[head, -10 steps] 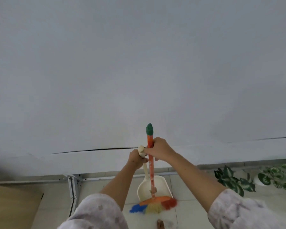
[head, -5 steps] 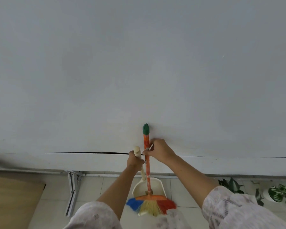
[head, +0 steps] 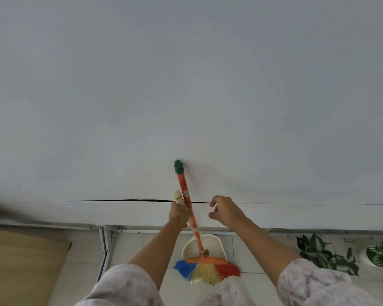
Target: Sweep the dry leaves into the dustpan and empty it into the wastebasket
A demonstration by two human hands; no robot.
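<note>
Nearest the camera, two pale patterned sleeves fill the bottom edge, with bare forearms reaching forward from them. Just beyond the sleeves stands the broom, and everything else is best placed from it. Its head, with blue, straw-coloured and red bristles under an orange bar, rests on the tiled floor, and its orange patterned stick rises, leaning a little to the left, to a green cap that lies against the wall. The cream dustpan stands directly behind the broom head, its scoop touching or just behind the bristles and its long cream handle running up beside the stick. No dry leaves can be made out in the scoop or on the floor, and the wastebasket is out of view. The left hand is wrapped around both the dustpan handle and the broom stick, clamping the two together partway up. The right hand hangs just to the right of the stick, free of it, its fingers loosely curled and holding nothing. Left of the broom, a grey metal leg comes down to the floor, and further left lies a tan wooden board. Well to the right of the broom stand green, white-veined plants. Behind the broom, farthest off, the pale wall fills the upper view, with a thin dark crack running across it level with the hands.
</note>
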